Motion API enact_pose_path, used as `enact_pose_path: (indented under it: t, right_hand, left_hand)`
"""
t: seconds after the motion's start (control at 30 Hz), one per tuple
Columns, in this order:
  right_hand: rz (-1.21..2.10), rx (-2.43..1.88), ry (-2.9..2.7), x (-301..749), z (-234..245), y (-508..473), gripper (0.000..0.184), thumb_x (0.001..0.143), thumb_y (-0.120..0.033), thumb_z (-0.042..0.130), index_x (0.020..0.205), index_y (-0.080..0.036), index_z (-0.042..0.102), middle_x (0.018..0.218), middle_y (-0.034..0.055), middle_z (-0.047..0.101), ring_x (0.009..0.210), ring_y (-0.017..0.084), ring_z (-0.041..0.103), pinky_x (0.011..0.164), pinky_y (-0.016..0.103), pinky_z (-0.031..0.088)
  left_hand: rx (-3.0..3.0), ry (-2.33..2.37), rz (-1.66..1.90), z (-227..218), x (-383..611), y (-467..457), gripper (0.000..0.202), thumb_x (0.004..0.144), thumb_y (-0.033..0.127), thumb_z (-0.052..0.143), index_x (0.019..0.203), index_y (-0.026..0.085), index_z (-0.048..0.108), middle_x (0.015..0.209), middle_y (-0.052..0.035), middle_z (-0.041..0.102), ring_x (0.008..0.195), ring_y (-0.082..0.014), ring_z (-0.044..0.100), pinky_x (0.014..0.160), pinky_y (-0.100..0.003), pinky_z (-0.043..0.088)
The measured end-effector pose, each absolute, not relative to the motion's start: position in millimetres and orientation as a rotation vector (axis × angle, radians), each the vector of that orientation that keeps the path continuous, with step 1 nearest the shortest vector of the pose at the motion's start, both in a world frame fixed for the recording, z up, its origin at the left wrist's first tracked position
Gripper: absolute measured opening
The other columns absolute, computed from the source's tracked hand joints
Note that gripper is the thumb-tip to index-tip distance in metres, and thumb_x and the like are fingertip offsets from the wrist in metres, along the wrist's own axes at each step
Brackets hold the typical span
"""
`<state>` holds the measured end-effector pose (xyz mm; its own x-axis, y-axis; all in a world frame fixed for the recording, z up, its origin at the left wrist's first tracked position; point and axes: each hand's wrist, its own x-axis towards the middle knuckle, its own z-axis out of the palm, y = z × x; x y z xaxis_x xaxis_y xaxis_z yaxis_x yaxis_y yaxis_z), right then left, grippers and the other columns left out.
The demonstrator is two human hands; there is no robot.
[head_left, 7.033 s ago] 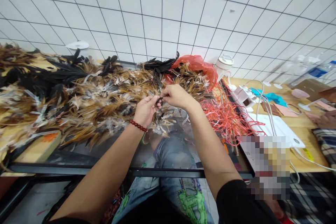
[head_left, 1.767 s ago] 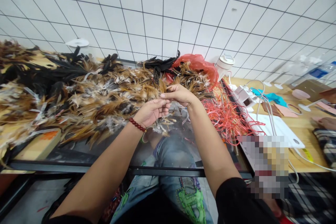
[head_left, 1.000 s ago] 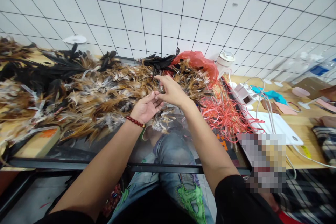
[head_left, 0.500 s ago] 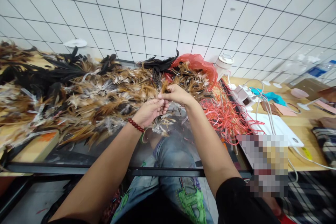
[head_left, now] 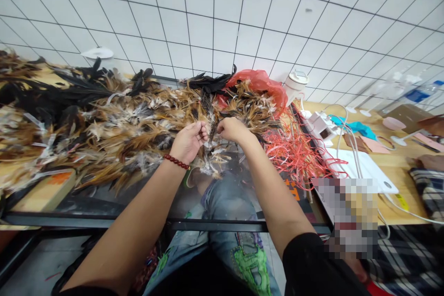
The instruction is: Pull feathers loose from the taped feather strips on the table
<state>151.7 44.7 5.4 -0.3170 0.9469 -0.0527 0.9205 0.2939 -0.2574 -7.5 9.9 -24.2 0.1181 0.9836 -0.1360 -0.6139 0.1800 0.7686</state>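
A broad heap of brown, cream and grey feathers [head_left: 138,122] covers the table in front of me. My left hand [head_left: 190,141], with a dark red bead bracelet [head_left: 176,162] at its wrist, has its fingers curled in a pinch. A small brown feather [head_left: 194,114] stands up at its fingertips. Just to the right, my right hand [head_left: 232,128] is closed, fingertips bent down into the feathers; what they grip is hidden. The two hands are slightly apart. Below them, loose pale fluff [head_left: 212,162] lies on the transparent tabletop [head_left: 229,189].
Long black feathers [head_left: 62,95] lie at the back left. A red plastic bag [head_left: 263,84] and a white lidded cup [head_left: 296,84] stand behind my right hand. Tangled red strips [head_left: 291,150] fill the right side, beside a power strip [head_left: 321,129], cables and a white device [head_left: 367,173].
My hands, which were touching, have come apart. My left hand has moved left with the brown feather by its fingertips; the right has dropped slightly, its fingers now in the feathers.
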Motion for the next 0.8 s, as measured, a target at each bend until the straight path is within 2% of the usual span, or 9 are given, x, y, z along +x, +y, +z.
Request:
enact_pose_path:
  t: [0.1, 0.2, 0.33, 0.43, 0.5, 0.57, 0.67, 0.8]
  right_hand:
    - [0.272, -1.862, -2.515, 148, 7, 39, 0.025, 0.074, -0.012, 0.060, 0.092, -0.017, 0.075, 0.102, 0.0161, 0.073, 0.096, 0.026, 0.068, 0.078, 0.031, 0.048]
    - [0.267, -1.878, -2.547, 149, 10, 39, 0.024, 0.075, -0.011, 0.056, 0.090, -0.013, 0.074, 0.098, 0.0195, 0.073, 0.092, 0.028, 0.068, 0.076, 0.032, 0.048]
    - [0.365, -1.737, -2.452, 162, 18, 43, 0.019, 0.073, -0.008, 0.056, 0.080, -0.014, 0.073, 0.087, 0.0128, 0.074, 0.086, 0.023, 0.067, 0.076, 0.029, 0.047]
    - [0.530, -1.595, -2.259, 170, 26, 44, 0.023, 0.068, -0.005, 0.059, 0.085, -0.014, 0.072, 0.080, 0.0060, 0.073, 0.075, 0.017, 0.065, 0.071, 0.026, 0.047]
    - [0.766, -1.508, -2.133, 173, 31, 42, 0.024, 0.068, -0.003, 0.058, 0.087, -0.014, 0.069, 0.070, 0.0024, 0.069, 0.064, 0.013, 0.062, 0.063, 0.024, 0.047]
    - [1.078, -1.405, -1.983, 172, 34, 39, 0.017, 0.070, -0.004, 0.058, 0.082, -0.014, 0.066, 0.061, -0.0003, 0.064, 0.056, 0.012, 0.060, 0.056, 0.022, 0.047]
    - [1.411, -1.257, -1.755, 166, 34, 37, 0.008, 0.070, -0.008, 0.063, 0.075, -0.014, 0.062, 0.060, -0.0007, 0.064, 0.056, 0.011, 0.062, 0.054, 0.020, 0.048]
    - [1.408, -1.131, -1.709, 155, 28, 39, 0.006, 0.070, -0.015, 0.068, 0.075, -0.012, 0.067, 0.065, 0.0001, 0.067, 0.057, 0.008, 0.060, 0.056, 0.018, 0.047]
  left_hand:
    - [0.613, 0.749, 1.302, -25, -7, 10, 0.010, 0.080, 0.020, 0.068, 0.078, 0.010, 0.064, 0.064, -0.0003, 0.056, 0.058, -0.0081, 0.054, 0.059, -0.020, 0.047]
    - [0.604, 0.748, 1.314, -26, -7, 10, 0.011, 0.080, 0.020, 0.067, 0.078, 0.010, 0.064, 0.065, -0.0006, 0.056, 0.059, -0.0082, 0.054, 0.060, -0.020, 0.047]
    - [0.600, 0.744, 1.319, -26, -6, 10, 0.011, 0.082, 0.021, 0.066, 0.078, 0.010, 0.064, 0.066, -0.0007, 0.056, 0.060, -0.0082, 0.054, 0.060, -0.021, 0.047]
    - [0.617, 0.725, 1.337, -28, -7, 11, 0.011, 0.081, 0.021, 0.066, 0.079, 0.011, 0.064, 0.066, -0.0007, 0.057, 0.060, -0.0084, 0.055, 0.061, -0.020, 0.048]
    - [0.619, 0.714, 1.347, -29, -7, 11, 0.011, 0.081, 0.021, 0.067, 0.079, 0.011, 0.064, 0.066, -0.0006, 0.057, 0.060, -0.0082, 0.055, 0.060, -0.020, 0.048]
    - [0.611, 0.723, 1.342, -29, -7, 11, 0.012, 0.080, 0.022, 0.068, 0.078, 0.011, 0.064, 0.066, -0.0008, 0.058, 0.059, -0.0082, 0.056, 0.060, -0.020, 0.048]
    - [0.602, 0.773, 1.301, -29, -6, 10, 0.012, 0.080, 0.022, 0.069, 0.078, 0.011, 0.064, 0.068, -0.0028, 0.062, 0.062, -0.0094, 0.060, 0.063, -0.022, 0.051]
    - [0.609, 0.826, 1.240, -27, -3, 9, 0.011, 0.081, 0.021, 0.067, 0.079, 0.010, 0.065, 0.071, -0.0059, 0.066, 0.066, -0.0117, 0.064, 0.067, -0.024, 0.054]
